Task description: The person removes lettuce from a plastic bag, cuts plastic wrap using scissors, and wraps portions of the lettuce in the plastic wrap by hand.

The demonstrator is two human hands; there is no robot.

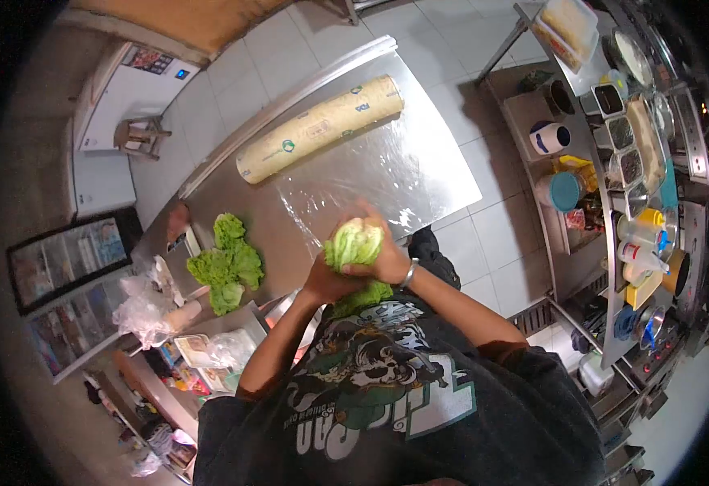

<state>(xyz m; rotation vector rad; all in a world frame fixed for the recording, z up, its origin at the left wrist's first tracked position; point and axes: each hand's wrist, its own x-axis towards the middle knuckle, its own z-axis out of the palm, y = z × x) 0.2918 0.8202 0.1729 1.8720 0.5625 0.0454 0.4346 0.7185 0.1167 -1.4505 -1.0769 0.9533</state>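
Note:
A head of green lettuce (354, 245) is held between both hands in front of the chest, its pale base facing up. My left hand (330, 279) wraps round its lower left side, and my right hand (388, 255), with a bracelet at the wrist, closes round its right side. More leaves hang below the hands, against the dark shirt. Clear plastic film (371, 182) lies spread on the metal table (444, 162) just beyond the hands. A large film roll (322, 130) rests across the far part of the table. Loose lettuce leaves (226, 266) lie to the left.
At the left table edge is a crumpled plastic bag (145, 308). Shelving with containers, a blue-lidded jar (564, 192) and bottles stands on the right. A wooden stool (140, 136) and a glass-door fridge (67, 263) are at the left.

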